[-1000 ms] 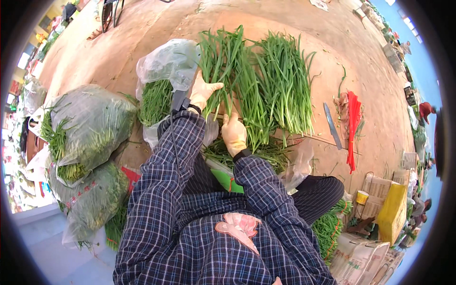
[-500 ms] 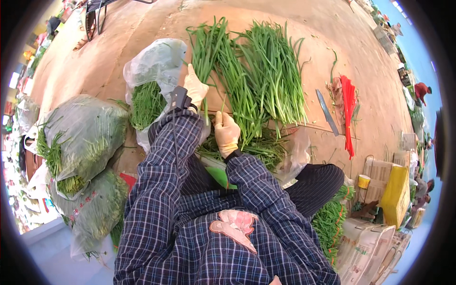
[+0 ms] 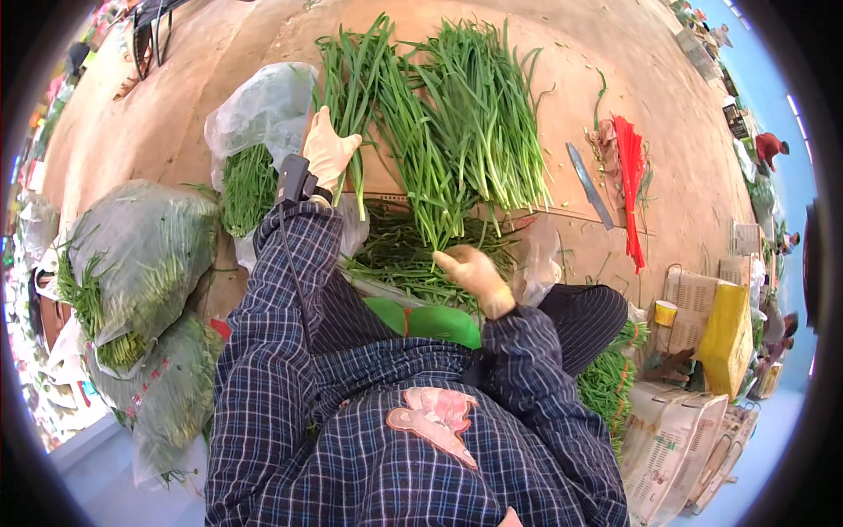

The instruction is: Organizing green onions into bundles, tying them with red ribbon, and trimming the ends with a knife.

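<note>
My left hand (image 3: 330, 151), in a pale glove, has its fingers stretched and thumb apart at the left edge of a small bunch of garlic chives (image 3: 353, 83) on the ground. My right hand (image 3: 479, 279), gloved too and blurred, is closed, its fingertips beside the pale stem ends of the larger chive pile (image 3: 496, 114). What it pinches, if anything, is hidden. Below the pile, darker loose chives (image 3: 404, 263) lie on plastic in front of my legs. A green rounded thing (image 3: 443, 325) rests at my lap.
Plastic bags of greens (image 3: 145, 263) stand on the left, and a whitish bag (image 3: 259, 110) with chives is nearer my left hand. To the right lie a knife (image 3: 589, 186) and red ties (image 3: 629, 189). Tied chives (image 3: 606, 395), crates (image 3: 672, 439) and a yellow box (image 3: 727, 338) sit farther right.
My right hand has moved down and right, away from my left hand. My left hand has shifted slightly left and up. The whole view has shifted a little, and more of the green thing shows.
</note>
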`<state>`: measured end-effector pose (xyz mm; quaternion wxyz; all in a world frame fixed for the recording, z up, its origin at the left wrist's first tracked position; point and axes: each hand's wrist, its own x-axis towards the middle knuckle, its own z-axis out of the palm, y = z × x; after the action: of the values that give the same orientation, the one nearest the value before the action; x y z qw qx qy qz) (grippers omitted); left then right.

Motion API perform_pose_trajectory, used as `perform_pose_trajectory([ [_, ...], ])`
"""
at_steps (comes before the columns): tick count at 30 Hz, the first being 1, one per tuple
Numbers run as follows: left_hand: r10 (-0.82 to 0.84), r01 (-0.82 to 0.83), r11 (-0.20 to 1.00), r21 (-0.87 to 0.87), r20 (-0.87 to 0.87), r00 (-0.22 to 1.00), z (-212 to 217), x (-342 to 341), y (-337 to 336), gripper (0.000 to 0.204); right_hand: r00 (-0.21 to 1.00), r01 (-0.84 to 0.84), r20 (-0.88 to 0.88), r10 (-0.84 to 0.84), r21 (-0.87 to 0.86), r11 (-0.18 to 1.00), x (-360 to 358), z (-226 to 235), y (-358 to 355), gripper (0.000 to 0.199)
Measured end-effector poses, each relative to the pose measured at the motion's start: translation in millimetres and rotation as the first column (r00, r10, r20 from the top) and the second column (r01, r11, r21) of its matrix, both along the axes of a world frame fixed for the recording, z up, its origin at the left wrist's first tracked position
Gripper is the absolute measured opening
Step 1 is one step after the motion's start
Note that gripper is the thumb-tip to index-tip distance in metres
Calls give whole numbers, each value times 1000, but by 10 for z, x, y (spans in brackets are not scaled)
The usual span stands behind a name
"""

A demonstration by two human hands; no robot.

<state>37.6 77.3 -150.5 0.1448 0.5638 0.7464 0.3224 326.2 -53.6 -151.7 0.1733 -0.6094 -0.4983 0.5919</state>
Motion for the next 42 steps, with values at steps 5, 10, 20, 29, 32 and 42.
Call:
perform_pose_trajectory([
  [5,2,-3,999,36,21,1000,-45,-34,-19,78,948,-282,-171,269,-57,958,-11,-467,-286,32],
  [10,18,-21,1000,13,180,984,-81,-73,2,80,-74,-758,645,761,-533,377,409,-690,-371,25],
  [20,-24,9,993,114,123,992,188,75,-96,75,995,-96,-33,96,-3,995,149,-454,51,69],
  [29,-272,129,952,277,574,773,90,804,-865,50,874,272,-369,-316,-167,948,-252,-852,-29,18],
  [32,-113,82,993,79,769,629,-85,1018,-1152,38,832,329,-428,-354,-135,935,-263,-863,-53,17],
  [42,134,112,971,-213,865,484,-342,1275,-1182,41,677,425,-547,-492,-255,869,-381,-750,-100,19],
])
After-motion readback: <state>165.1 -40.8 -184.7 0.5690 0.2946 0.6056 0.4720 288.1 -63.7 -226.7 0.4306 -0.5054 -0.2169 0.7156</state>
